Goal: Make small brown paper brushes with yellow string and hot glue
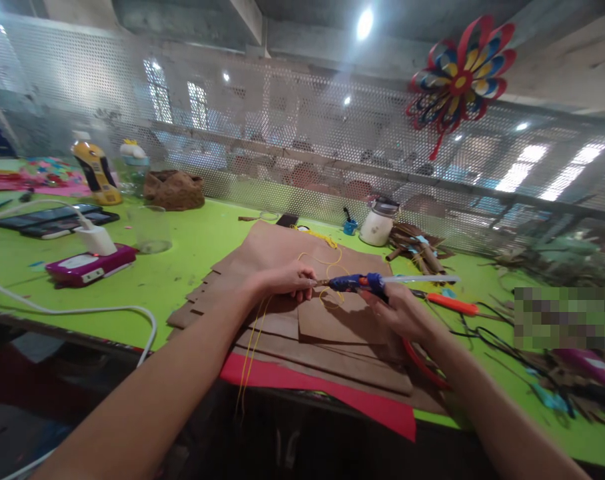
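The glue gun (355,283) is above the middle of the brown sheets (327,360), its nozzle pointing at the left hand and a clear glue stick (425,279) jutting from its back. The right hand (400,308) is clamped on the gun's grip. The left hand (288,280) has its fingers drawn together just by the nozzle; whether they pinch something is too small to tell. Yellow string (327,239) loops over the sheets, with two strands hanging past the front edge below the left forearm. A red sheet (322,385) sticks out beneath the stack. Just beyond the right hand is an orange handle (452,304). Behind the sheets stand a blue pot (350,227) and a white jar (377,225), with brown scraps (425,252) beside the jar. Leftward on the green table (197,250) are a clear cup (153,230), a purple power strip (90,265) with a white plug (96,240), phones (57,219) and a yellow-and-black bottle (96,170). A mesh screen (282,160) rises behind, a paper flower (460,81) at its upper right.
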A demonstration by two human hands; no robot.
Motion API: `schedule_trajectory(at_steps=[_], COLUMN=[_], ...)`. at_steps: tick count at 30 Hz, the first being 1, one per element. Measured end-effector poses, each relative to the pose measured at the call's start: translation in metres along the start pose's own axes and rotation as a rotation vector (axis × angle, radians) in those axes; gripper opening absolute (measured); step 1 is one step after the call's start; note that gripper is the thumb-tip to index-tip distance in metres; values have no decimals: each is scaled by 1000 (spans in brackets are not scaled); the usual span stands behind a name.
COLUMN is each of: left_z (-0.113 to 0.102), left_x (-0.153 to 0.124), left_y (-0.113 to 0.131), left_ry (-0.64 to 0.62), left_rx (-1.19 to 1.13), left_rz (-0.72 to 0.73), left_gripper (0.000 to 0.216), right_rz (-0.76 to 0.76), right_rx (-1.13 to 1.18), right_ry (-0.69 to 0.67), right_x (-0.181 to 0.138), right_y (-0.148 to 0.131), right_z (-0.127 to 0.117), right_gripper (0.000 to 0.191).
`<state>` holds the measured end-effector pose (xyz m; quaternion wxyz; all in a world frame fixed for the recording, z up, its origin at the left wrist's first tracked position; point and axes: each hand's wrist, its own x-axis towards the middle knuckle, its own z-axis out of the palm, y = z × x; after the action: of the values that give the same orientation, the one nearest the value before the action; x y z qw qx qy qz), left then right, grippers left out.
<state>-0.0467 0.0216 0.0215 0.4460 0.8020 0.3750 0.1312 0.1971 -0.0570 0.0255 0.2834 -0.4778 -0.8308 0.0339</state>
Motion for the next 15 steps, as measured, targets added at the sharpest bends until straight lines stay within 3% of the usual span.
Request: schedule_trajectory(at_steps=[5, 15], left_z=[0, -1], left_x=[2, 5], left_y=[-5, -13], left_ry=[-14, -2], left_rx=[-47, -76], left_rz=[22, 42], left_gripper=[19, 15], right_rz=[93, 236], right_rx=[94, 428], right_ry=[43, -75], right_x=[1, 2], right_y=[9, 11], right_z=[5, -1], right_gripper=[30, 39])
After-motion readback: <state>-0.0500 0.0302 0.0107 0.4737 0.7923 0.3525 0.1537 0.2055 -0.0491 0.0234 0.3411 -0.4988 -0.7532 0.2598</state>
